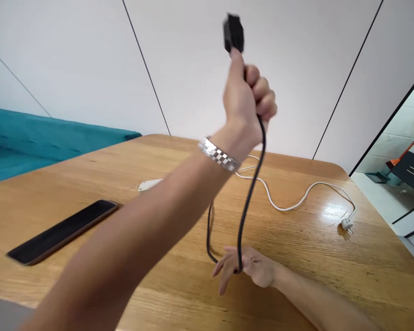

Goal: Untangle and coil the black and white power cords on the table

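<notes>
The left hand [246, 99] is fisted around a black cable [250, 193] raised above the wooden table [331, 276], connector [233, 33] pointing up, the cable hanging vertically to the right hand [251, 266], whose loosely spread fingers pinch it.

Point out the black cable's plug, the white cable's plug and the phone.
Black plug [233, 33]: head view, middle of its body.
White plug [347, 224]: head view, its body.
Phone [64, 231]: head view, screen centre.

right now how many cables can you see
2. A black cable hangs from the raised left hand to the right hand; a white cable lies on the table behind.
</notes>
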Demonstrator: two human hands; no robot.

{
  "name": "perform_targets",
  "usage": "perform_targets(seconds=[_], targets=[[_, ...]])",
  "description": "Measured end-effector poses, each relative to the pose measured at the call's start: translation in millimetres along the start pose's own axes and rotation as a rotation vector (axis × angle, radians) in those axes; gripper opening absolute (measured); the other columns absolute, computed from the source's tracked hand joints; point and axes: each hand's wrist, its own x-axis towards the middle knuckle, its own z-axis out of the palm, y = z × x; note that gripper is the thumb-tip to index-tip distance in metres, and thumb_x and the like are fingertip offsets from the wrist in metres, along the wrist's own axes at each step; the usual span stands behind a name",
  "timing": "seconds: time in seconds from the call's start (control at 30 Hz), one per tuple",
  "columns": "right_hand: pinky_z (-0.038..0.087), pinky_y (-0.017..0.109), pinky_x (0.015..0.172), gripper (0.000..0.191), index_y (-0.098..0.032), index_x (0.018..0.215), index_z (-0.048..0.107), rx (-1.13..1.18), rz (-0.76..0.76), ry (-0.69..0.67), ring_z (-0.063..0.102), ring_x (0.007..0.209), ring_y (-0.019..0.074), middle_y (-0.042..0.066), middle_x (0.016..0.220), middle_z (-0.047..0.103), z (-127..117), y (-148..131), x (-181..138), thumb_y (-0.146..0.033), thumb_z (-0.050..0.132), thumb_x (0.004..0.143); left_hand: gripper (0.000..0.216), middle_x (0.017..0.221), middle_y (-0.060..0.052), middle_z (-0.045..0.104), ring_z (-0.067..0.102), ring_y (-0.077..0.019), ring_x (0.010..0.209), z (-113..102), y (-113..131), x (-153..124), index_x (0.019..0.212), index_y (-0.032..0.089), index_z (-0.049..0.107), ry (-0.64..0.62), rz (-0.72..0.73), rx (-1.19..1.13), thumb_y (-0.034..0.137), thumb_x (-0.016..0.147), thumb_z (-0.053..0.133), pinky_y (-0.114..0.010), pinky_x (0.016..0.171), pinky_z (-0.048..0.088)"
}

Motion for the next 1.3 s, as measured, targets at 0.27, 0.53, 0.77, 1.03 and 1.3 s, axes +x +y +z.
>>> perform_targets(seconds=[0.27,0.53,0.77,1.03,1.3], targets=[[0.039,0.024,0.048,0.038,-0.02,0.063,0.057,-0.033,0.255,0.828,0.038,0.04,0.0088,-0.007,0.042,0.043,-101,-12,-38,-0.056,0.062,0.075,0.041,0.054,0.008,0.01,0.012,-0.0001,0.04,-95,99,-4,0.069,0.015,0.043,-0.037,-0.052,0.527,0.019,0.097,0.014,-0.012,0.05,0.004],[0.034,0.021,0.038,0.032,-0.021,0.082,0.057,0.357,0.181,1.046,0.05,0.048,0.0111,-0.003,0.06,0.056,-124,-81,8,-0.052,0.049,0.082,0.032,0.051,0.007,0.03,0.025,-0.0051,0.043,-159,-44,-77,0.07,0.016,0.05,-0.072,-0.072,0.836,0.046,0.08,0.055,-0.017,0.04,0.018],[0.039,0.043,0.096,0.061,-0.02,0.106,0.063,-0.711,0.111,0.737,0.052,0.111,0.0284,0.01,0.11,0.063,-84,-96,2,-0.07,0.034,0.086,0.044,0.056,0.006,0.033,0.028,-0.0057,0.049,-103,-109,-90,0.071,0.017,0.047,-0.128,-0.209,0.563,0.059,0.077,0.056,-0.019,0.044,0.024],[0.038,0.029,0.051,0.034,-0.024,0.066,0.065,-1.037,0.325,0.938,0.057,0.062,0.0204,0.002,0.056,0.055,-60,-132,-19,-0.056,0.063,0.076,0.043,0.051,0.005,0.034,0.028,-0.0057,0.047,-91,-104,-81,0.055,0.015,0.049,-0.466,-0.403,0.552,0.051,0.075,0.06,-0.021,0.045,0.022],[0.035,0.024,0.047,0.034,-0.02,0.052,0.051,-0.466,-0.372,1.085,0.041,0.044,0.0095,-0.005,0.047,0.044,-107,-108,-22,-0.034,0.061,0.081,0.04,0.047,0.007,0.027,0.024,-0.0051,0.041,-87,-51,-80,0.053,0.018,0.032,-0.018,-0.027,0.21,0.032,0.083,0.054,-0.018,0.039,0.019]])
